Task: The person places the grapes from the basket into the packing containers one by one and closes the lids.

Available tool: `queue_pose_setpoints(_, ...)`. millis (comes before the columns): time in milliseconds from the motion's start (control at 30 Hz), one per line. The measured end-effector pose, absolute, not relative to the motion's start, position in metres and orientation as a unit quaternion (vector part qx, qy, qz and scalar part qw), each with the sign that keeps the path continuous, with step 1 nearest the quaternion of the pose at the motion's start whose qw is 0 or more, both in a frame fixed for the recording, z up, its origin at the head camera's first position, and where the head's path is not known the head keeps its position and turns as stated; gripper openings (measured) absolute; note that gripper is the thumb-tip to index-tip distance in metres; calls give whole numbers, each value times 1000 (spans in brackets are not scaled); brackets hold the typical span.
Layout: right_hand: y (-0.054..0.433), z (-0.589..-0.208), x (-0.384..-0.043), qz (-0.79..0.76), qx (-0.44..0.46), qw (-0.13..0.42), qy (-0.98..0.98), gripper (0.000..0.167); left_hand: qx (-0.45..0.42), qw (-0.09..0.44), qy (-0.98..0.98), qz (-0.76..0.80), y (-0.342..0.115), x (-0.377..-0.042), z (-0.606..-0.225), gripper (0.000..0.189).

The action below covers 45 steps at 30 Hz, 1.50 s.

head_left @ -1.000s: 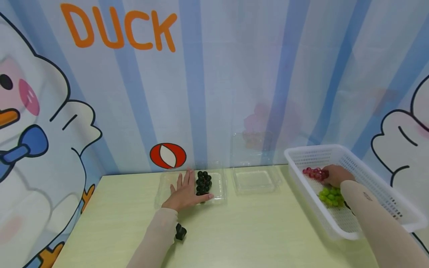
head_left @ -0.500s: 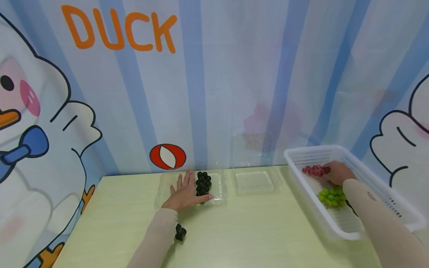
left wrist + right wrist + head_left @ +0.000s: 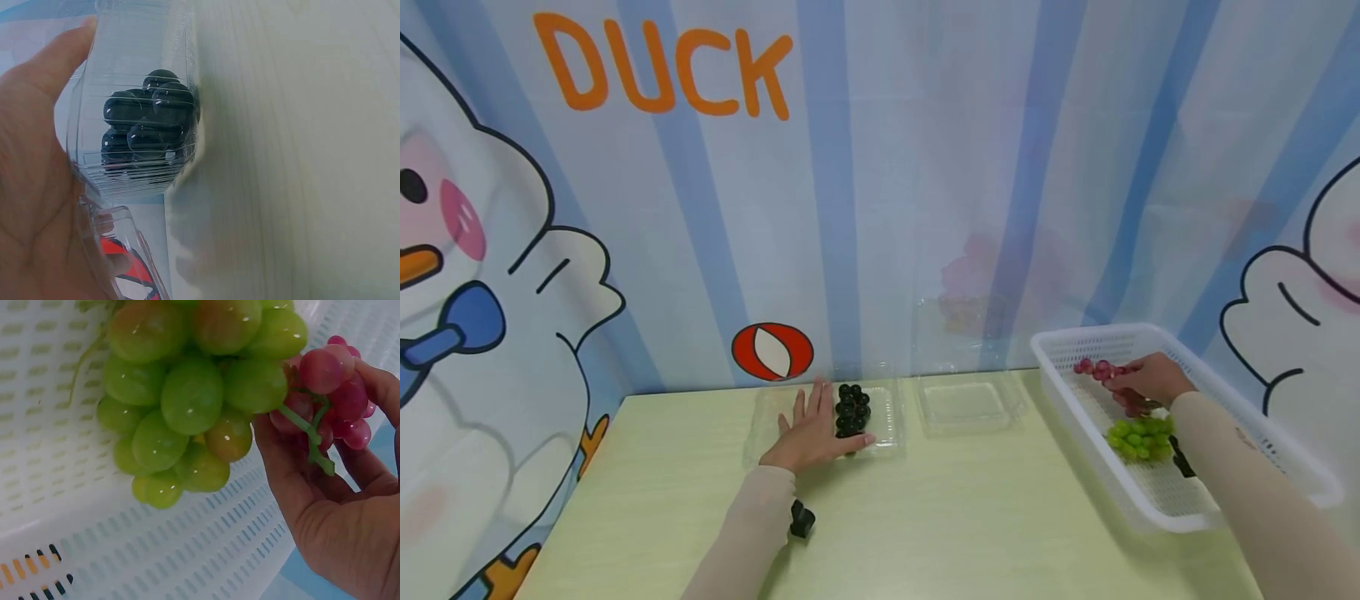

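Observation:
My left hand (image 3: 808, 440) lies with fingers spread over a clear plastic clamshell container (image 3: 889, 421), its thumb stretched along the front. Inside sits a bunch of black grapes (image 3: 850, 408), seen through the ribbed wall in the left wrist view (image 3: 150, 122). At the right, my right hand (image 3: 1153, 382) grips a bunch of red grapes (image 3: 1093, 368) within the white basket. The right wrist view shows the red grapes (image 3: 337, 387) between thumb and fingers, with their green stem exposed. Beside that hand, a bunch of green grapes (image 3: 190, 394) rests in the basket.
The white perforated basket (image 3: 1123, 498) stands slanted at the table's right. A second clear clamshell (image 3: 967, 404), lid raised, sits between it and the left hand. A striped duck-print curtain (image 3: 880, 192) hangs directly behind the pale table (image 3: 985, 517).
My right hand has turned and risen slightly with the red grapes, and more of its fingers show beneath them. The left hand stays on the container.

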State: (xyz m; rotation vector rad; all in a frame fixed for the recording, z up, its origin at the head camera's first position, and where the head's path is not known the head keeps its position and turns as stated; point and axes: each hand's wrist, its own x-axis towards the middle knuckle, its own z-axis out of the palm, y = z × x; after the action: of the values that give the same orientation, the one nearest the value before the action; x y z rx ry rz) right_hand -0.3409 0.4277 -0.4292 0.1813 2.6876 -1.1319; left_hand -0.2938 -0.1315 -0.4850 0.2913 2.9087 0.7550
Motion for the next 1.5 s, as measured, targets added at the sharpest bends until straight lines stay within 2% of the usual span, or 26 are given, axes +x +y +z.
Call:
queue_pose_setpoints(133, 429, -428, -339, -421, 82, 106, 897, 31, 97, 61, 962, 249, -131, -294, -486, 127)
queue_pose_setpoints(767, 433, -411, -329, -479, 175, 53, 859, 68, 101, 57, 963, 245, -131, -291, -484, 126)
queue_pose_setpoints(1500, 402, -389, -317, -573, 147, 59, 804, 66, 103, 56, 962, 246, -133, -295, -487, 127)
